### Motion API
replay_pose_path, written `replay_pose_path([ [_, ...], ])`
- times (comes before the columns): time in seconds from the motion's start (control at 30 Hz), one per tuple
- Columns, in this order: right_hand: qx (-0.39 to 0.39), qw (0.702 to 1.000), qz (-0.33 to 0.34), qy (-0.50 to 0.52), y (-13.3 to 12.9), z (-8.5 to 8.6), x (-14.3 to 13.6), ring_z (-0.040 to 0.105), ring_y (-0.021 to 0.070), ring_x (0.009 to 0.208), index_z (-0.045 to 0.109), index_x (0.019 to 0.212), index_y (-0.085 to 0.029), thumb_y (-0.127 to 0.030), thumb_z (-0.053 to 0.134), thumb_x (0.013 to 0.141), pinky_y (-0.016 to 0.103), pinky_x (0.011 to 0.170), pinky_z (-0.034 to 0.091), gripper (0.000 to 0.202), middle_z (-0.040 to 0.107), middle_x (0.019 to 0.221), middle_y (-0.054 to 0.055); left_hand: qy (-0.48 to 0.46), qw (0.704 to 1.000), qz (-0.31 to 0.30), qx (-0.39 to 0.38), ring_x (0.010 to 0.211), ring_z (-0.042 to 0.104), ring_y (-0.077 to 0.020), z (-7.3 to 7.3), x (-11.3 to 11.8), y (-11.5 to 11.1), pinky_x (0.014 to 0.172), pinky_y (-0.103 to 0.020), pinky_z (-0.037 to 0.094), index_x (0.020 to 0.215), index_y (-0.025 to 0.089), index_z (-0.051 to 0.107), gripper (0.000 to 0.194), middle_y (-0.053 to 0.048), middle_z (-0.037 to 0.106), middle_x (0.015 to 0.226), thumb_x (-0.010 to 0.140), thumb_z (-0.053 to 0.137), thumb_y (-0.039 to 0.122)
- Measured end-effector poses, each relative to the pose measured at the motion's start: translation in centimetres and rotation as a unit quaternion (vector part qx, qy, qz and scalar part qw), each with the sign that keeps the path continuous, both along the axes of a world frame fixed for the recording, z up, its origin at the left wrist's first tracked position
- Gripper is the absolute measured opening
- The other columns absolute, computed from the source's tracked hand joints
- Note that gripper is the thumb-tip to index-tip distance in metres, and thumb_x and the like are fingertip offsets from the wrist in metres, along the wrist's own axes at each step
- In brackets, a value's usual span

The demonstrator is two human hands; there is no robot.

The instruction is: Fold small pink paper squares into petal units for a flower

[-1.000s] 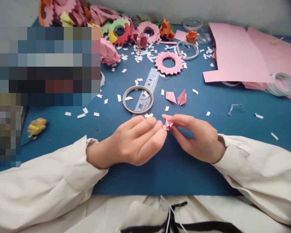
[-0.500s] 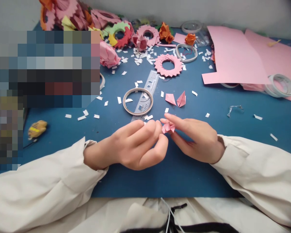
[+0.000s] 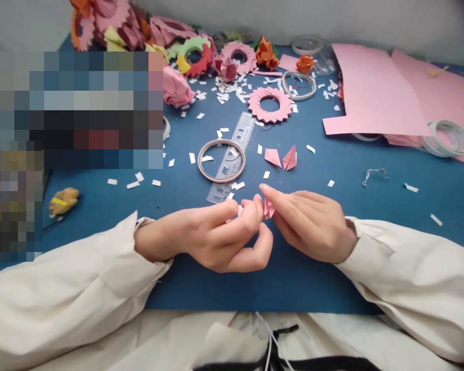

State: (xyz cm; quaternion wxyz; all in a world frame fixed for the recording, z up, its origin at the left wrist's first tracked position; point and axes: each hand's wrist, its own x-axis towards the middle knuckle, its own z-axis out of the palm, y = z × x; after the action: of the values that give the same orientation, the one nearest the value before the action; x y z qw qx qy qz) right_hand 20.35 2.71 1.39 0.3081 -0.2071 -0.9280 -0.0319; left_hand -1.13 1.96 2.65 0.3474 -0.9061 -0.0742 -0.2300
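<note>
Between my two hands is a small folded pink paper piece [image 3: 269, 208], partly hidden by fingers. My left hand [image 3: 228, 234] is closed, its fingertips at the left side of the piece; a bit of pink also shows between its fingers. My right hand [image 3: 315, 221] pinches the piece from the right with thumb and fingers. Just beyond the hands lie two folded pink paper pieces, a flat kite shape [image 3: 272, 157] and a pointed one [image 3: 290, 158]. A tape roll [image 3: 221, 180] rests on a clear ruler [image 3: 242, 135] ahead of my left hand.
A pink folded paper ring [image 3: 255, 111] lies farther back, with more paper rings and orange crumpled flowers [image 3: 267, 53] behind. Pink sheets [image 3: 375, 93] and another tape roll [image 3: 448, 139] are at right. White scraps are scattered around. A yellow animal-shaped item [image 3: 64, 201] sits at left.
The pink piece between my hands now looks narrower, with its folds pressed together. My right fingers have drawn closer together over it. My left hand has shifted slightly right.
</note>
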Motion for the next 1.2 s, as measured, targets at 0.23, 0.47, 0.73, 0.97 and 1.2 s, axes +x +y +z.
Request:
replay_pose_path([
  [0.23, -0.029, 0.999, -0.025, 0.023, -0.07, -0.14, -0.09, 0.066, 0.0098, 0.070, 0.051, 0.117, -0.009, -0.005, 0.055, 0.083, 0.023, 0.060, 0.050, 0.035, 0.072, 0.088, 0.005, -0.007, 1.000, 0.023, 0.005, 0.078, 0.062, -0.0129, -0.38, -0.07, -0.26, 0.056, -0.024, 0.048, 0.088, 0.019, 0.052, 0.011, -0.003, 0.068, 0.083, 0.084, 0.062, 0.021],
  [0.47, -0.074, 0.995, -0.060, 0.034, -0.13, -0.37, -0.09, 0.060, 0.0091, 0.056, 0.054, 0.113, -0.012, -0.008, 0.055, 0.084, 0.024, 0.054, 0.048, 0.029, 0.071, 0.078, 0.000, -0.015, 0.999, 0.030, -0.012, 0.080, 0.062, -0.0148, -0.46, -0.19, -0.22, 0.056, -0.024, 0.048, 0.090, 0.018, 0.053, 0.012, -0.005, 0.068, 0.082, 0.083, 0.062, 0.022],
  [0.73, -0.065, 0.997, -0.043, 0.017, -0.20, -0.21, -0.10, 0.060, 0.0094, 0.058, 0.052, 0.115, -0.010, -0.008, 0.055, 0.083, 0.024, 0.055, 0.048, 0.032, 0.070, 0.078, 0.001, -0.040, 0.998, 0.039, -0.035, 0.079, 0.062, -0.0162, -0.51, 0.00, -0.21, 0.056, -0.025, 0.047, 0.088, 0.016, 0.054, 0.008, -0.005, 0.067, 0.077, 0.084, 0.060, 0.019],
  [0.97, -0.067, 0.996, -0.050, 0.026, -0.26, -0.41, -0.17, 0.060, 0.0093, 0.056, 0.051, 0.116, -0.011, -0.009, 0.054, 0.084, 0.024, 0.054, 0.048, 0.032, 0.071, 0.078, 0.001, -0.059, 0.997, 0.035, -0.044, 0.078, 0.062, -0.0159, -0.66, -0.01, -0.42, 0.056, -0.026, 0.049, 0.088, 0.016, 0.054, 0.013, -0.006, 0.068, 0.079, 0.081, 0.064, 0.021],
  [1.2, -0.062, 0.997, -0.040, 0.025, -0.08, -0.58, -0.04, 0.062, 0.0095, 0.062, 0.049, 0.119, -0.012, -0.009, 0.055, 0.084, 0.022, 0.058, 0.049, 0.036, 0.071, 0.082, 0.002, -0.109, 0.992, 0.051, -0.032, 0.071, 0.063, -0.0114, -0.13, 0.50, 0.06, 0.051, -0.022, 0.048, 0.080, 0.017, 0.053, 0.006, -0.001, 0.069, 0.075, 0.085, 0.056, 0.017],
])
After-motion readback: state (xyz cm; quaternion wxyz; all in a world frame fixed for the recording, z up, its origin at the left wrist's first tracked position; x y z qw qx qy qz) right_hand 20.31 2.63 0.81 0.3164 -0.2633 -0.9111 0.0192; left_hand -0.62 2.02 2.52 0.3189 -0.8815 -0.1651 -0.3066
